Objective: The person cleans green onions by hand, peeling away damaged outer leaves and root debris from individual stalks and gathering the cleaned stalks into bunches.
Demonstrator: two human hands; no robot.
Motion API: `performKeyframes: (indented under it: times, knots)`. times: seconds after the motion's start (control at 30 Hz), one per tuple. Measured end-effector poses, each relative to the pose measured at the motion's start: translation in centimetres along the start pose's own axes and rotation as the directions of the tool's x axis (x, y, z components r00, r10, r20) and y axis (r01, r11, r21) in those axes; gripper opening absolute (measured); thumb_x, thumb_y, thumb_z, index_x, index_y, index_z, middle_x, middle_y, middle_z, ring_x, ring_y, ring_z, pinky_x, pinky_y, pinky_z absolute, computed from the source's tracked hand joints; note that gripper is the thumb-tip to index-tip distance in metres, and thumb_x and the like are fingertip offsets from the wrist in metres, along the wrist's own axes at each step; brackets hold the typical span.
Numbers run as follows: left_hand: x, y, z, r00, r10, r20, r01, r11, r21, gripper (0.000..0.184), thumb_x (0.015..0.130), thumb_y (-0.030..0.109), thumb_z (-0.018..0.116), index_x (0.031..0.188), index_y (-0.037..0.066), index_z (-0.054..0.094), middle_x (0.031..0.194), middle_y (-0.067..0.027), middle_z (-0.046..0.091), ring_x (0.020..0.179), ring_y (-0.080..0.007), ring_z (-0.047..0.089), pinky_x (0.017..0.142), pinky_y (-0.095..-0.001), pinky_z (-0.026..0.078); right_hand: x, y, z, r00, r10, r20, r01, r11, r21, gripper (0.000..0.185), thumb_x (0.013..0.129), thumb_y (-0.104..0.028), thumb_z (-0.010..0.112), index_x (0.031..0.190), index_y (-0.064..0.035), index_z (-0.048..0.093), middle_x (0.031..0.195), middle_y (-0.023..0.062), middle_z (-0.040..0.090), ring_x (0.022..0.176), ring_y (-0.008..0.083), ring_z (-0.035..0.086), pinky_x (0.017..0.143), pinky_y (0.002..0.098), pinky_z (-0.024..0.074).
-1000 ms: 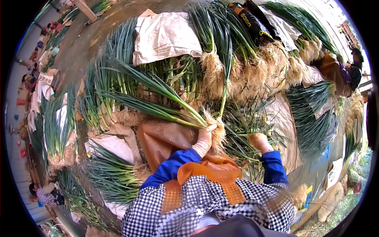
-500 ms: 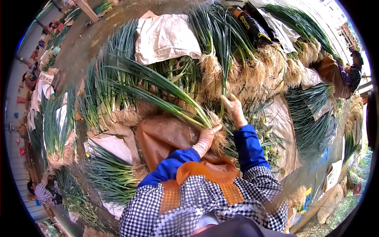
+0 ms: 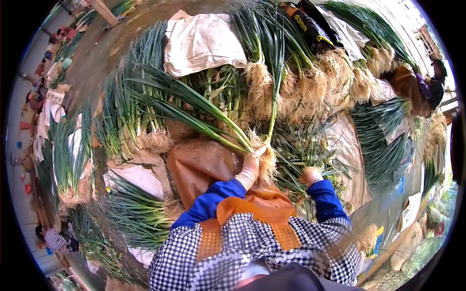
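Several long green onions (image 3: 213, 112) are held near their pale roots by my left hand (image 3: 250, 165), its fingers wrapped round them. Their leaves spread to the upper left, and one more stalk (image 3: 273, 114) rises upright from the same hand. The bushy roots (image 3: 267, 167) hang just right of my fingers. Over the loose leaves (image 3: 293, 155) on the right is my right hand (image 3: 310, 174), closed; what it holds, if anything, is too small to make out. Below my left hand an orange-brown apron (image 3: 204, 162) covers my lap.
Onion bundles with hairy roots (image 3: 315, 85) line the far side. A whitish sack (image 3: 204, 43) lies over some of them. More onions lie at the left (image 3: 138, 211) and right (image 3: 383, 140). Another person (image 3: 432, 87) sits at the far right, and one (image 3: 56, 240) at the lower left.
Since half a second ago, my right hand has moved from the upright stalk down and right to the loose leaves. The upright stalk now leans with its base at my left hand.
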State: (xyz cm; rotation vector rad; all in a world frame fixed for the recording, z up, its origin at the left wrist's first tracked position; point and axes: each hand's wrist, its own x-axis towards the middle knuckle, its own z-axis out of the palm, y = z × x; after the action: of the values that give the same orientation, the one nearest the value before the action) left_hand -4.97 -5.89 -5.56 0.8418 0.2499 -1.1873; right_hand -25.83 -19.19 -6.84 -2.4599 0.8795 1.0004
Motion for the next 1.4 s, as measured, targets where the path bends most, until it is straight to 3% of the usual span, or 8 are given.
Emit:
performKeyframes:
  times: [0.1,0.23,0.33,0.57,1.03,1.17,1.23,1.4]
  knots:
    - [-0.1,0.7,0.2,0.989,-0.122,0.083,0.136,0.974,-0.182,0.019,0.087,0.012,0.053,0.100,0.000,0.059,0.083,-0.0086,0.062,0.072,-0.0199,0.061,0.066,-0.0313,0.051,1.6,-0.8,-5.1,0.957,0.145,-0.252,-0.050,0.936,0.348,0.053,0.089,-0.049,0.046,0.115,-0.0035,0.057,0.106,0.0149,0.063,0.098,0.0261,0.061,0.082,0.0364,0.0479]
    - [-1.1,1.9,0.2,0.959,-0.241,0.149,0.270,0.936,-0.226,0.021,0.088,0.015,0.051,0.100,-0.002,0.058,0.086,-0.0097,0.062,0.074,-0.0225,0.061,0.069,-0.0349,0.051,2.9,-7.9,-13.5,0.908,-0.059,-0.414,0.379,-0.305,0.874,0.055,0.089,-0.044,0.050,0.116,0.0034,0.053,0.110,0.0106,0.060,0.093,0.0217,0.059,0.081,0.0348,0.0477]
    - [-1.4,1.8,0.4,0.987,-0.118,0.107,0.133,0.981,-0.142,0.022,0.087,0.011,0.053,0.104,-0.002,0.057,0.090,-0.0086,0.062,0.078,-0.0207,0.061,0.074,-0.0329,0.051,6.6,-11.1,-14.7,0.611,0.213,-0.763,0.459,0.690,0.560,0.043,0.085,-0.048,0.053,0.090,-0.0062,0.062,0.075,0.0155,0.062,0.068,0.0295,0.060,0.064,0.0384,0.0479]
    - [-0.2,-0.3,-0.1,0.983,0.168,-0.070,-0.146,0.959,0.244,0.030,0.074,-0.005,0.063,0.104,-0.001,0.058,0.095,-0.0061,0.061,0.084,-0.0178,0.060,0.078,-0.0302,0.050,6.6,-11.6,-14.3,0.389,0.205,-0.898,0.100,0.960,0.263,0.043,0.087,-0.042,0.049,0.058,-0.0111,0.055,0.051,0.0093,0.055,0.047,0.0293,0.057,0.043,0.0391,0.0450]
    - [0.8,0.1,-1.1,0.992,0.093,-0.088,-0.083,0.990,0.112,0.013,0.076,0.003,0.064,0.088,-0.002,0.063,0.081,-0.0040,0.061,0.070,-0.0136,0.058,0.067,-0.0258,0.049,-8.1,-4.7,-3.1,0.776,-0.551,-0.307,0.625,0.739,0.252,0.022,0.083,-0.029,0.060,0.078,-0.0069,0.061,0.066,0.0126,0.058,0.060,0.0295,0.058,0.058,0.0366,0.0485]
    - [-0.4,1.2,0.3,0.995,0.032,-0.096,-0.030,0.999,0.024,0.014,0.078,0.003,0.063,0.090,-0.002,0.062,0.083,-0.0071,0.063,0.070,-0.0174,0.062,0.064,-0.0288,0.052,-5.9,-1.0,-2.5,0.889,0.043,-0.456,0.247,0.794,0.556,0.026,0.084,-0.035,0.055,0.085,-0.0102,0.065,0.076,0.0150,0.063,0.072,0.0320,0.062,0.064,0.0371,0.0496]
    - [-2.1,2.4,1.8,0.999,0.003,-0.053,-0.003,1.000,-0.008,0.012,0.079,0.003,0.062,0.090,-0.001,0.062,0.083,-0.0076,0.063,0.072,-0.0188,0.062,0.066,-0.0296,0.053,-1.5,3.9,1.1,0.968,0.231,-0.094,-0.228,0.973,0.049,0.028,0.086,-0.034,0.055,0.087,-0.0092,0.068,0.076,0.0103,0.066,0.071,0.0239,0.065,0.065,0.0347,0.0520]
    - [-1.7,1.8,0.7,0.996,-0.011,0.086,-0.006,0.980,0.196,0.024,0.078,0.002,0.062,0.101,0.001,0.060,0.091,-0.0063,0.063,0.080,-0.0187,0.062,0.074,-0.0301,0.052,-2.6,-6.9,-7.8,0.845,0.043,-0.534,0.495,0.318,0.809,0.040,0.089,-0.037,0.052,0.112,-0.0036,0.054,0.099,0.0143,0.061,0.095,0.0181,0.056,0.084,0.0301,0.0425]
